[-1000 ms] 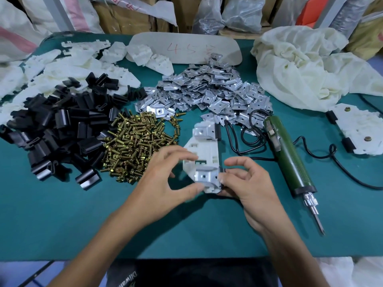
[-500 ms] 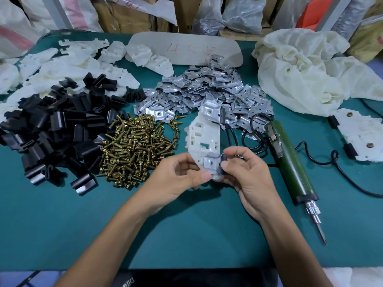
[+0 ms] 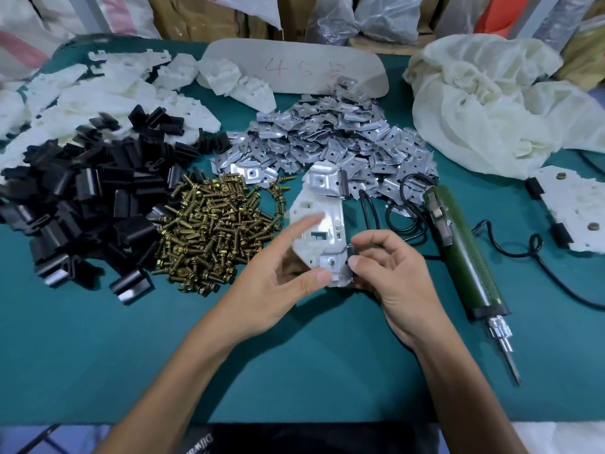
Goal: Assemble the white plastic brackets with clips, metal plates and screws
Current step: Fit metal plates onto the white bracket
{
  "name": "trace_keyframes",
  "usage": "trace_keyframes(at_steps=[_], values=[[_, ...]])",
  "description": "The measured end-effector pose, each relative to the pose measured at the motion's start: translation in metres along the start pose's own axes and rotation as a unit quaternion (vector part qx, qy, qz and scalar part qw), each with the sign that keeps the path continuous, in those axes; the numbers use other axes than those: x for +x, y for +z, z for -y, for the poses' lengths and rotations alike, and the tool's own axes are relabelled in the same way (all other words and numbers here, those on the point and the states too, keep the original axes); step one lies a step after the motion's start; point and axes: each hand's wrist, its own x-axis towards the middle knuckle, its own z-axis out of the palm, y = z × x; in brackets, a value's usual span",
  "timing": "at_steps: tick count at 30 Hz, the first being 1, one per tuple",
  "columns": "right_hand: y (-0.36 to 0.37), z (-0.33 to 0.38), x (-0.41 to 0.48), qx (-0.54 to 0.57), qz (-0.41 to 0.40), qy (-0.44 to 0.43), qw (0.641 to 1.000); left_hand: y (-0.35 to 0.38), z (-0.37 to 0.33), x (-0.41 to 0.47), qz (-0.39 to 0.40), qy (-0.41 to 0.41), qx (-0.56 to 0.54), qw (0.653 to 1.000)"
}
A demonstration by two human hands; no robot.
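Observation:
A white plastic bracket (image 3: 322,224) stands tilted above the green table, with a metal plate at its far end and another at its near end. My right hand (image 3: 389,273) pinches the bracket's near right edge, where a black clip sits. My left hand (image 3: 278,273) is at the bracket's left side, thumb against its lower edge and fingers spread and blurred in front of it. Brass screws (image 3: 216,231) lie heaped to the left, black clips (image 3: 82,194) further left, metal plates (image 3: 327,142) behind, and loose white brackets (image 3: 108,90) at the far left.
A green electric screwdriver (image 3: 458,253) with a black cord lies to the right of my hands. A finished bracket (image 3: 576,208) lies at the right edge. A cream cloth (image 3: 491,103) is bunched at the back right. Sacks and boxes line the table's far side.
The bracket was lifted off the table and tilted up between both hands. My left fingers have now loosened and spread away from it, while my right hand keeps its pinch.

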Motion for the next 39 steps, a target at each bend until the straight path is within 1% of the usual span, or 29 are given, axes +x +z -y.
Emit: trace_keyframes(at_steps=[2,5,12,17,20,25,32,34,36,38,39], values=[[-0.001,-0.001,0.0,-0.002,0.003,0.003,1.0,0.0,-0.001,0.0,0.001,-0.015,0.038,0.999],[-0.002,-0.001,0.002,-0.003,0.006,0.008,1.0,0.0,0.002,0.0,-0.026,-0.035,0.02,0.999],[-0.002,-0.002,0.003,0.001,0.0,0.014,1.0,0.002,0.006,0.001,-0.041,-0.053,-0.022,0.997],[-0.002,0.0,0.003,-0.004,-0.001,0.015,1.0,0.003,0.009,-0.002,-0.046,-0.058,0.012,0.997],[-0.002,0.001,0.002,-0.002,-0.004,0.015,1.0,0.001,0.01,-0.004,-0.043,-0.045,0.03,0.998],[-0.002,0.002,0.001,0.002,0.001,0.015,1.0,0.001,0.008,-0.007,-0.014,-0.019,0.059,0.998],[-0.001,0.002,-0.001,-0.001,0.017,0.014,1.0,-0.004,0.009,-0.004,-0.001,-0.02,0.069,0.997],[0.0,0.002,-0.002,-0.001,0.021,0.004,1.0,-0.002,0.006,-0.003,-0.007,-0.014,0.048,0.999],[0.002,0.001,-0.003,0.009,0.03,-0.008,0.999,0.001,0.003,0.0,-0.034,-0.009,-0.041,0.999],[0.005,0.0,-0.005,0.015,0.043,-0.013,0.999,0.003,0.001,0.003,-0.071,-0.03,-0.127,0.989],[0.005,0.0,-0.005,0.017,0.05,-0.014,0.999,0.003,0.0,0.004,-0.081,-0.047,-0.148,0.985]])
